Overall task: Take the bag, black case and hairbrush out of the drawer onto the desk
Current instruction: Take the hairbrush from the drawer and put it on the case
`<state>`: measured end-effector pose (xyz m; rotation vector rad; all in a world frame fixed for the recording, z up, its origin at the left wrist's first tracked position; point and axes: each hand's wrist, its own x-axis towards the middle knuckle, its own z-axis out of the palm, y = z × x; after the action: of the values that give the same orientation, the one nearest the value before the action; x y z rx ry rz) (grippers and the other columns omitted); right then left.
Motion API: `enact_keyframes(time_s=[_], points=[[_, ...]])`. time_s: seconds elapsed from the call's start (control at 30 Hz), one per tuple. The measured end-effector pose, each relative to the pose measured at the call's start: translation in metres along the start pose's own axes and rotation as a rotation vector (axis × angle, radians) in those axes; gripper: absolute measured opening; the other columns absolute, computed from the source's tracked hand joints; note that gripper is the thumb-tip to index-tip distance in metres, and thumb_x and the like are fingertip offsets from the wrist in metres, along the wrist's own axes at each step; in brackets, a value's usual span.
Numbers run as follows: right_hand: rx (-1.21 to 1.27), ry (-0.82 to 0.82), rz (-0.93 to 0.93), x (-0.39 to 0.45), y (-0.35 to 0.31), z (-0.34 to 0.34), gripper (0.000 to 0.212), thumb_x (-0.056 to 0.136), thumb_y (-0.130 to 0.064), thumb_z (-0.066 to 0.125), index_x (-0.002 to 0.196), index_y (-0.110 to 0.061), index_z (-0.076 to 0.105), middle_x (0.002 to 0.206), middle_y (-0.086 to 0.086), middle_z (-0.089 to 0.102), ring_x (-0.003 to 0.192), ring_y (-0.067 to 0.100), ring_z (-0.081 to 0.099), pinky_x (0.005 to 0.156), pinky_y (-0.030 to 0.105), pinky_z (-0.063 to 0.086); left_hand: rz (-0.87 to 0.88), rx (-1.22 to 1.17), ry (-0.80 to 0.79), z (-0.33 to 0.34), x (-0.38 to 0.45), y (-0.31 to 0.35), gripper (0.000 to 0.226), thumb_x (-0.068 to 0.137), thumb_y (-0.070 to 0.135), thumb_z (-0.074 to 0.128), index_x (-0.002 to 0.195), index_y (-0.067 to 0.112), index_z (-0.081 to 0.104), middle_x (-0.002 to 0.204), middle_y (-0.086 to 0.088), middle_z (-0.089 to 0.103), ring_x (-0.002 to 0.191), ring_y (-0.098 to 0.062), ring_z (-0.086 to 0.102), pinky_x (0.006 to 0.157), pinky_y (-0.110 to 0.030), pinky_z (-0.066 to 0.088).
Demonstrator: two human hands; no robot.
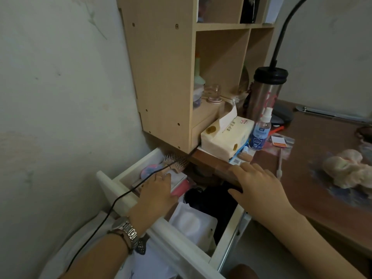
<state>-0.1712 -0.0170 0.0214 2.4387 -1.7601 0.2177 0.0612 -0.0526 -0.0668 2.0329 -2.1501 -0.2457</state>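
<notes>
Your drawer (128,200) stands pulled out at about 7 o'clock in the view, with a thin black cable (112,206) draped across its left wall. Your left hand (155,190) reaches into its far left part, palm down, fingers stretched toward the hairbrush (174,161), which lies at the back of the drawer at roughly 10 o'clock from centre, bristles up, tucked under the wooden shelf unit (165,77). The fingers look spread and closed on nothing; whether the tips touch the brush handle I cannot tell.

Moving right, a white pouch (191,222) lies toward the front of the drawer, and dark items (213,198) beyond it may be the bag or black case; I cannot tell which. Your right hand (255,184) rests flat and open on the desk (322,158) edge at 3 o'clock, holding nothing.

You seem to be at the hairbrush step. Next, curl the left fingers round the handle and draw it clear without snagging the cable.
</notes>
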Motion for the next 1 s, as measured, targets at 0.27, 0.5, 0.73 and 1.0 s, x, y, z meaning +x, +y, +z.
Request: enact_keyframes(time_s=[0.27, 0.5, 0.73, 1.0], points=[[0.007, 0.010, -0.034, 0.009, -0.009, 0.007, 0.039, 0.083, -0.039, 0.057, 0.117, -0.025, 0.047, 0.112, -0.001, 0.057, 0.104, 0.021, 0.053, 0.080, 0.031, 0.043, -0.061, 0.040, 0.004, 0.002, 0.017, -0.006, 0.056, 0.085, 0.008, 0.044, 0.137, 0.002, 0.025, 0.121, -0.015, 0.056, 0.105, -0.026, 0.058, 0.076, -0.030, 0.046], [0.028, 0.023, -0.045, 0.010, -0.008, 0.006, 0.039, 0.083, -0.039, 0.057, 0.118, -0.025, 0.047, 0.114, -0.001, 0.058, 0.104, 0.020, 0.053, 0.081, 0.031, 0.043, 0.004, 0.116, 0.147, 0.004, 0.024, -0.003, 0.041, 0.072, 0.003, 0.059, 0.113, 0.002, 0.055, 0.101, -0.021, 0.060, 0.095, -0.029, 0.059, 0.078, -0.033, 0.049], [0.027, 0.025, -0.045, 0.003, -0.006, 0.006, 0.042, 0.083, -0.039, 0.057, 0.121, -0.025, 0.045, 0.112, -0.001, 0.058, 0.103, 0.020, 0.053, 0.081, 0.031, 0.043, -0.023, -0.055, 0.083, 0.002, 0.007, 0.013, 0.040, 0.078, -0.004, 0.053, 0.114, 0.005, 0.039, 0.100, -0.016, 0.058, 0.081, -0.024, 0.057, 0.056, -0.028, 0.036], [0.040, 0.046, -0.032, -0.010, -0.004, -0.003, 0.038, 0.086, -0.038, 0.054, 0.119, -0.023, 0.047, 0.114, 0.000, 0.058, 0.102, 0.020, 0.053, 0.084, 0.033, 0.046, -0.007, -0.028, -0.007, -0.015, -0.027, 0.020, 0.051, 0.083, 0.016, 0.059, 0.126, 0.009, 0.032, 0.123, -0.019, 0.044, 0.106, -0.033, 0.051, 0.072, -0.035, 0.043]])
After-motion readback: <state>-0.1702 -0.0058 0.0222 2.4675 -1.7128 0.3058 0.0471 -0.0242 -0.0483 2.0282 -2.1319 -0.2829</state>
